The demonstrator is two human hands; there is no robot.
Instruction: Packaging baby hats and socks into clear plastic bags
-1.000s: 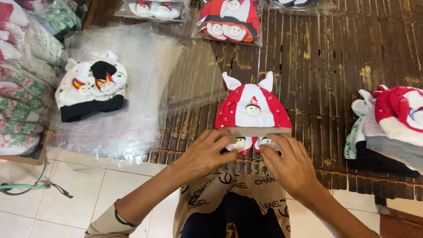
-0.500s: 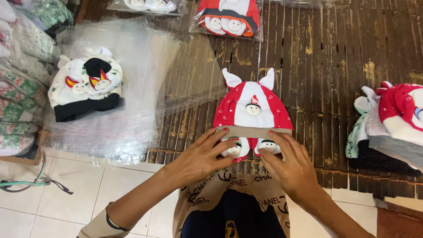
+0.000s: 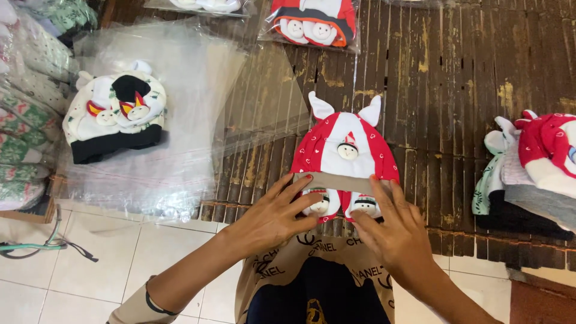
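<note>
A red and white baby hat (image 3: pixel 344 147) with two white ears and a small snowman face lies flat on the dark slatted bamboo platform (image 3: pixel 456 90). Below its tan band sit little red booties (image 3: pixel 342 205) with snowman faces. My left hand (image 3: pixel 273 213) rests flat on the left bootie and the band's left end. My right hand (image 3: pixel 393 231) lies flat over the right bootie, fingertips on the band's right end. Both hands press down with fingers spread.
A stack of clear plastic bags (image 3: pixel 180 120) lies to the left, with a white and black hat set (image 3: pixel 114 117) on top. Folded sets are piled at the right edge (image 3: pixel 534 171). Bagged sets (image 3: pixel 315 21) lie at the far side. Patterned fabrics (image 3: pixel 27 114) line the left.
My hands have shifted only slightly on the hat's band and booties. The hat stays in place.
</note>
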